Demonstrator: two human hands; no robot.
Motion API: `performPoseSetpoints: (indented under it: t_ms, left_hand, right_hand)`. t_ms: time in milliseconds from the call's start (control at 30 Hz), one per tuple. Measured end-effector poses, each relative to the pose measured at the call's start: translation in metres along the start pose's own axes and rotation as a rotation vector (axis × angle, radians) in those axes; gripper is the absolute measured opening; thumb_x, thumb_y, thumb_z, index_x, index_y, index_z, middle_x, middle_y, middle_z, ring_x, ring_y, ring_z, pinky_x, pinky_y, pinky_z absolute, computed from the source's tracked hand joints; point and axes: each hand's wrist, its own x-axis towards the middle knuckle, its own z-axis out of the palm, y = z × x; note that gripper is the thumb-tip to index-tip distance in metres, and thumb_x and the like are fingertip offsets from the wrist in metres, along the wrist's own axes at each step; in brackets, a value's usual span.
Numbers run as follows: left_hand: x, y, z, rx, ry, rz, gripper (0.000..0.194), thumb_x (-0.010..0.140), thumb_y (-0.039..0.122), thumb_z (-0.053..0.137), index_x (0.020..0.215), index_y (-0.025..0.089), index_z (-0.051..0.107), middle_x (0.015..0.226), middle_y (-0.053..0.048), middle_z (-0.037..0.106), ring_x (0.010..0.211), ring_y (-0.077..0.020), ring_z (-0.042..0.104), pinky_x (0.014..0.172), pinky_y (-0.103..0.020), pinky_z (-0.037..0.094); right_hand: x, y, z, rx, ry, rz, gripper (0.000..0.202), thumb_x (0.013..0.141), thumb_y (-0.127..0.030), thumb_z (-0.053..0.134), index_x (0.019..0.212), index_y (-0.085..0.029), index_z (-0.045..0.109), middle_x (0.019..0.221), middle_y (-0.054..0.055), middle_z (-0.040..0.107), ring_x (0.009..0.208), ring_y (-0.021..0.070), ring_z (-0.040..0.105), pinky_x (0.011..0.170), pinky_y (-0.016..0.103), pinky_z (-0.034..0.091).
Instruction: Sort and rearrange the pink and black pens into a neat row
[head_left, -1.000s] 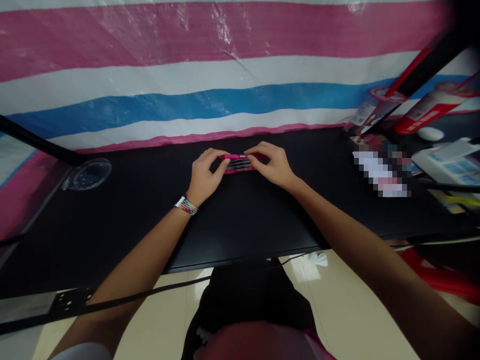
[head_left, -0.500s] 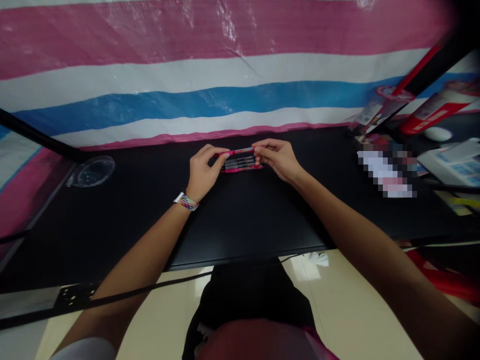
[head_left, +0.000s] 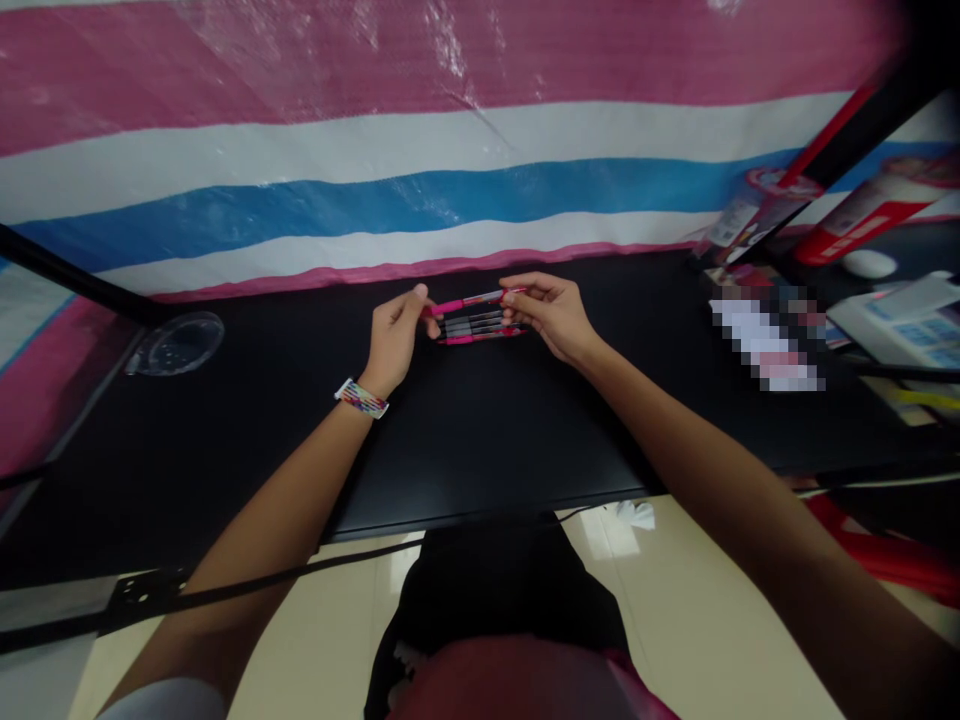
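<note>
A pink pen (head_left: pixel 480 299) is held level between my two hands above the black table (head_left: pixel 480 430). My left hand (head_left: pixel 401 325), with a patterned band on the wrist, has its thumb and fingers closed at the pen's left end. The fingertips of my right hand (head_left: pixel 551 312) pinch its right end. Just below that pen, several dark pens (head_left: pixel 472 325) lie side by side, with another pink pen (head_left: pixel 480 338) nearest me. The fingers partly hide the ends of these pens.
A clear round plastic lid or dish (head_left: pixel 180 343) sits at the table's left. On the right are a clear red-rimmed container (head_left: pixel 750 215), a red and white canister (head_left: pixel 874 210), a white rounded object (head_left: pixel 870 264) and a calculator-like device (head_left: pixel 900 325). Striped sheeting (head_left: pixel 450 195) hangs behind.
My left hand has shifted slightly left, its thumb now raised, uncovering more of the held pen's left part. My right hand keeps its pinch nearly in place.
</note>
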Motion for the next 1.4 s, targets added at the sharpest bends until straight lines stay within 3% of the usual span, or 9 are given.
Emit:
performPoseSetpoints:
  t_ms: [100,200,333,500,633,833,1000,1200,1400]
  left_hand:
    - [0.003,-0.005,-0.003,-0.114,-0.034,0.029,0.038,0.094,0.061,0.089,0.099,0.026,0.076,0.077,0.000,0.073,0.071,-0.0168,0.074,0.077,-0.034,0.063]
    - [0.004,-0.007,-0.004,-0.098,-0.034,0.004,0.043,0.103,0.063,0.079,0.088,0.023,0.071,0.069,0.000,0.069,0.063,-0.0150,0.072,0.072,-0.032,0.062]
    - [0.005,-0.007,-0.004,-0.097,-0.020,-0.011,0.043,0.093,0.062,0.089,0.106,0.026,0.069,0.073,0.003,0.071,0.066,-0.0162,0.074,0.073,-0.033,0.064]
    - [0.004,-0.004,-0.004,-0.011,-0.026,-0.008,0.043,0.104,0.061,0.075,0.086,0.024,0.064,0.064,0.002,0.065,0.062,-0.0148,0.070,0.073,-0.033,0.062]
    - [0.004,-0.003,-0.004,-0.062,-0.035,0.000,0.044,0.088,0.059,0.094,0.101,0.026,0.069,0.078,0.000,0.075,0.072,-0.0169,0.076,0.078,-0.034,0.065]
    - [0.006,-0.009,-0.008,0.075,0.038,0.002,0.053,0.109,0.060,0.069,0.072,0.023,0.065,0.059,0.002,0.061,0.059,-0.0133,0.067,0.066,-0.030,0.057]
    - [0.008,-0.013,-0.011,0.026,0.080,0.025,0.026,0.096,0.049,0.086,0.093,0.024,0.079,0.083,-0.003,0.078,0.078,-0.0160,0.075,0.080,-0.032,0.063]
    - [0.008,-0.015,-0.013,0.037,0.079,0.020,0.016,0.096,0.039,0.083,0.104,0.025,0.084,0.098,-0.007,0.085,0.091,-0.0197,0.080,0.086,-0.036,0.067]
    - [0.003,-0.006,-0.010,0.070,0.014,0.035,0.023,0.100,0.047,0.082,0.099,0.025,0.082,0.093,-0.006,0.084,0.088,-0.0198,0.078,0.087,-0.037,0.065]
  right_hand:
    - [-0.001,-0.001,0.002,0.010,0.031,0.002,0.041,0.075,-0.049,0.101,0.105,-0.026,0.086,0.089,0.002,0.082,0.075,0.0202,0.077,0.088,0.047,0.071]
    - [-0.001,0.000,0.003,0.030,0.035,-0.006,0.039,0.074,-0.047,0.101,0.102,-0.025,0.087,0.088,0.002,0.082,0.072,0.0188,0.077,0.085,0.044,0.071]
    - [0.000,0.003,0.003,0.004,0.048,-0.008,0.037,0.076,-0.046,0.099,0.103,-0.024,0.086,0.087,0.002,0.081,0.074,0.0194,0.077,0.085,0.046,0.072]
    - [0.000,0.004,0.002,0.005,0.058,0.015,0.036,0.076,-0.044,0.098,0.104,-0.024,0.086,0.088,0.003,0.081,0.076,0.0199,0.078,0.088,0.046,0.073]
    - [0.001,0.005,0.002,0.028,0.067,0.002,0.036,0.076,-0.043,0.098,0.103,-0.024,0.084,0.087,0.003,0.080,0.079,0.0212,0.079,0.089,0.047,0.074]
    - [0.004,0.007,-0.005,-0.032,0.074,-0.034,0.032,0.080,-0.041,0.091,0.106,-0.025,0.081,0.088,0.002,0.078,0.085,0.0228,0.079,0.094,0.050,0.073]
    - [0.009,0.007,-0.011,-0.052,0.175,-0.083,0.029,0.077,-0.037,0.086,0.103,-0.026,0.079,0.086,0.002,0.076,0.081,0.0211,0.076,0.089,0.047,0.071]
    - [0.014,0.011,-0.018,-0.119,0.250,-0.124,0.026,0.078,-0.038,0.082,0.101,-0.026,0.076,0.088,0.002,0.074,0.080,0.0205,0.074,0.087,0.046,0.069]
    - [0.006,0.007,-0.009,-0.156,0.117,-0.130,0.028,0.082,-0.040,0.085,0.105,-0.025,0.081,0.089,0.004,0.076,0.079,0.0235,0.076,0.087,0.052,0.069]
